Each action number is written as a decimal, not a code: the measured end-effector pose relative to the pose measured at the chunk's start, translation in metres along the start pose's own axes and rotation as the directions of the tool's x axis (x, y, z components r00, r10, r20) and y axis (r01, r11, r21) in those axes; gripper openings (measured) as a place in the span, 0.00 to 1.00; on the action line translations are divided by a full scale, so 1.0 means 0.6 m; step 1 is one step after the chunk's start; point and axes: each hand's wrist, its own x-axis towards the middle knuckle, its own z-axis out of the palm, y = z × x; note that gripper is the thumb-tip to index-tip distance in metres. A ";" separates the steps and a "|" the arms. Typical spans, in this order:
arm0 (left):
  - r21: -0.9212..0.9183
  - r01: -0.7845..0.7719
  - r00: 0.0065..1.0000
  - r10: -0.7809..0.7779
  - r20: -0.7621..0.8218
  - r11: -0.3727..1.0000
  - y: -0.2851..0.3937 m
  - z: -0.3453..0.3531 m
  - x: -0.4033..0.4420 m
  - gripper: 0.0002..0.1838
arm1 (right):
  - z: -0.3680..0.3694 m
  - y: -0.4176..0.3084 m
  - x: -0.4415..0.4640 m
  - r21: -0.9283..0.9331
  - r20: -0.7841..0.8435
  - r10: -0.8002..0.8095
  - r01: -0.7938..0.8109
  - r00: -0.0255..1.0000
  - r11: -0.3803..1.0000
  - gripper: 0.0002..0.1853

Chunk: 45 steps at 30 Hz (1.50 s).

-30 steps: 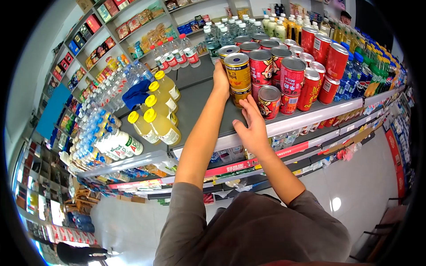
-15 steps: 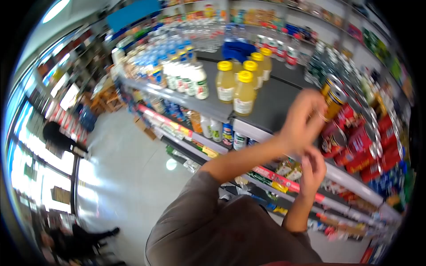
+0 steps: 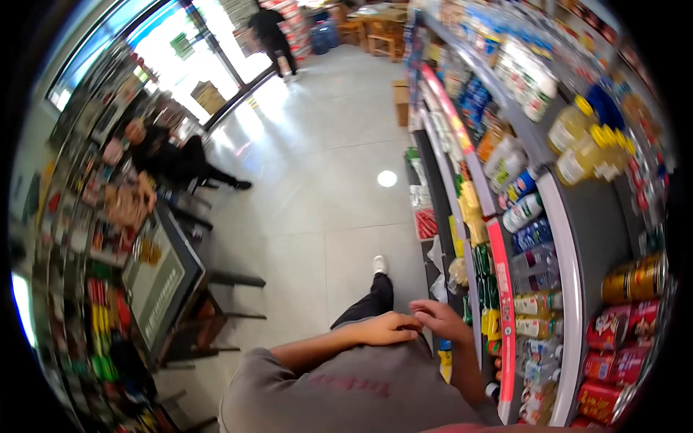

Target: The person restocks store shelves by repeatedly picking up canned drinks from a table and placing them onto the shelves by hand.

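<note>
My left hand [image 3: 386, 329] is held in front of my grey shirt [image 3: 339, 386], fingers loosely stretched out, and nothing shows in it. Close beside it, my right hand [image 3: 439, 319] points its slightly parted fingers toward the left one; it looks empty too. The fingertips nearly meet, and I cannot tell whether they touch. To the right of my right hand runs a store shelf unit [image 3: 563, 216] with bottles on its lower tiers. Yellow-capped juice bottles [image 3: 581, 159] stand on its top, with red cans [image 3: 606, 364] and gold cans [image 3: 635, 280] nearer to me.
A tiled aisle [image 3: 317, 195] stretches ahead, with a cardboard box [image 3: 401, 102] by the shelf end. At the left are a table [image 3: 162, 281], stools and a seated person [image 3: 173, 155]. Another person [image 3: 271, 36] stands near the glass doors.
My view has swung left from the shelf top to the aisle. My left hand has come down from near the cans to my belly, beside my right hand. One foot now shows ahead.
</note>
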 end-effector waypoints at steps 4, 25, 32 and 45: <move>-0.073 0.007 0.978 -0.022 -0.210 0.997 0.008 0.023 -0.111 0.18 | 0.119 -0.074 0.103 0.249 0.547 -0.227 0.102 0.806 0.963 0.25; -0.264 -0.719 -0.053 -0.430 -0.901 0.643 -0.377 0.059 -0.951 0.15 | 1.012 -0.190 0.488 -0.026 0.880 0.226 -0.433 0.417 0.901 0.19; -0.182 -0.658 -0.407 -0.548 -0.731 0.730 -0.491 -0.103 -1.117 0.11 | 1.187 -0.232 0.747 -0.078 0.799 0.302 -0.409 0.519 0.909 0.20; -0.336 -0.729 -0.354 -0.749 -0.560 0.596 -0.740 -0.786 -1.592 0.45 | 1.747 -0.323 1.449 -0.130 0.536 0.297 -0.271 0.790 0.954 0.34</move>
